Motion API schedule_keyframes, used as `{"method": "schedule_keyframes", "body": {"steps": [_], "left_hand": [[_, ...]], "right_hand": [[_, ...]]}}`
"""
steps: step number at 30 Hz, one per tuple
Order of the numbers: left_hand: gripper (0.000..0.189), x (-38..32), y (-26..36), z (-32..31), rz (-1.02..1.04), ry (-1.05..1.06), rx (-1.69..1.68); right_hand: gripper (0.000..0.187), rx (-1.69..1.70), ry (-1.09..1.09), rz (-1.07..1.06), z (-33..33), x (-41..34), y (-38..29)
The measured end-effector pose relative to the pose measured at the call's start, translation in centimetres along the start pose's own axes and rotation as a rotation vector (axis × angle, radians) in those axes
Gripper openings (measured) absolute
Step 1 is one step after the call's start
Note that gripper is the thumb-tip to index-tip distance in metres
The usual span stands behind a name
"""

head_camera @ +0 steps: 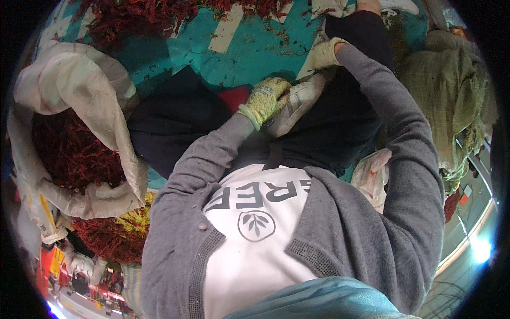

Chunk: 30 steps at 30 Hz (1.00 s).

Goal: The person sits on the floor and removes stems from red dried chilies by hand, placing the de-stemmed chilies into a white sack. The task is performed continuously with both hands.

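My left hand [269, 99], in a worn yellow-green work glove, rests on a pale shoe [299, 104] in front of my lap. Its fingers are curled, and their tips are partly hidden. Farther forward and to the right, my right hand [326, 55] wears a similar pale glove. It lies beside a dark trouser leg [356, 36], with its fingertips turned away from view. Whether either hand grips anything cannot be seen. Below both hands are my dark trousers [179, 119], with a small red patch [235, 97] near the left glove.
A heap of dark red dried plant matter [139, 24] lies on the teal floor covering [247, 63]. An open white woven sack [91, 79] at left holds similar matter. Greenish sacking [438, 91] stands at right; a clear plastic bag [372, 175] is by my right elbow.
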<state>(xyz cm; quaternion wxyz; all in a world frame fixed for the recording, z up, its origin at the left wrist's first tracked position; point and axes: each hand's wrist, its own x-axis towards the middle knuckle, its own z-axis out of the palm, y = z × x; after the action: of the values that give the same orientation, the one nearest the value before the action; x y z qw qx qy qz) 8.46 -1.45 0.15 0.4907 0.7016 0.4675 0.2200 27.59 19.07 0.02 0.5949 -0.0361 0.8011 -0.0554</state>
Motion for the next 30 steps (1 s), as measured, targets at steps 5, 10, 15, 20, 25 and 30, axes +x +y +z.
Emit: {"method": "schedule_keyframes", "body": {"steps": [5, 10, 15, 20, 25, 30], "left_hand": [[0.034, 0.8, -0.1, -0.5, -0.051, 0.102, 0.075], [0.036, 0.2, -1.0, -1.3, -0.274, 0.067, -0.114], [0.035, 1.7, -2.3, -0.6, -0.154, 0.017, -0.129], [0.038, 2.5, -0.8, -2.7, -0.215, 0.204, -0.136], [0.056, 5.6, -2.5, -8.3, -0.188, 0.596, -0.530], [0.069, 4.2, -5.3, -11.9, -0.356, 0.791, -0.861]], "right_hand": [[0.034, 0.320, 0.842, 0.179, 3.8, 3.2, 0.8], [0.035, 0.187, 0.060, 0.274, 2.7, -2.3, 1.0], [0.034, 0.873, 1.200, 0.391, 7.0, 3.0, 5.0], [0.048, 1.082, 1.503, 0.901, -1.1, -4.3, 12.0], [0.076, 0.854, 1.306, 0.960, -6.7, 2.9, 10.0], [0.083, 0.986, 0.967, 0.669, -11.9, 3.6, -0.1]]}}
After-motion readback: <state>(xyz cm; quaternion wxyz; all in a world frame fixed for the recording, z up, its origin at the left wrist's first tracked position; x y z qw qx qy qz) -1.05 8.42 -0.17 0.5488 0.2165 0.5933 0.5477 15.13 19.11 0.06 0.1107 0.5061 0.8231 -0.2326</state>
